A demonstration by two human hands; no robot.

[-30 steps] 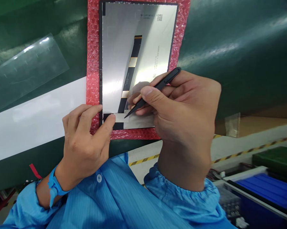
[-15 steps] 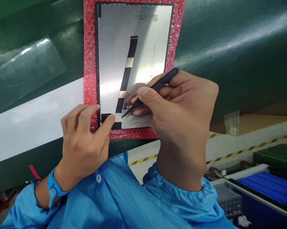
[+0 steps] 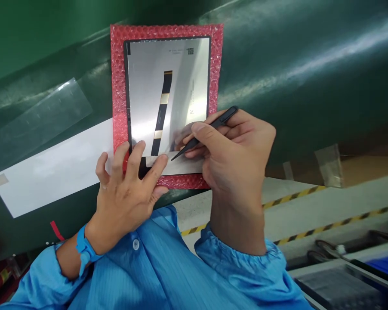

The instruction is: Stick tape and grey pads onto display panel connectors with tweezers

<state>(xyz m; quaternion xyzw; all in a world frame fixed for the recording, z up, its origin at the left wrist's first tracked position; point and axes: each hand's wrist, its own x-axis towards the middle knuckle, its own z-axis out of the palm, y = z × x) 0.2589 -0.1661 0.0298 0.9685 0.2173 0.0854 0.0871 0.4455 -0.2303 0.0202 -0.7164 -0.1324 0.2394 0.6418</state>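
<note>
A display panel [image 3: 142,73] lies silvery back up on a sheet of red bubble wrap [image 3: 118,64]. Down its back runs a black flex cable [image 3: 161,116] with gold patches. My right hand [image 3: 235,146] is closed around black tweezers [image 3: 210,129], whose tip points at the panel's lower part. A pale strip of tape [image 3: 152,161] lies across the cable's lower end. My left hand [image 3: 126,189] has its fingers spread over the panel's lower left corner, with the index fingertip on or just above the tape. Whether the tweezer tip touches anything cannot be made out.
A white sheet [image 3: 58,168] and a clear plastic film [image 3: 45,112] lie to the left on the green table mat [image 3: 294,116]. A small clear bag [image 3: 331,165] hangs at the table's right edge, above a floor with yellow-black striped tape [image 3: 294,198].
My left hand has moved right and its fingers have spread, the index finger now over the tape. The tweezer tip sits slightly further right. The view has shifted, showing the whole bubble wrap.
</note>
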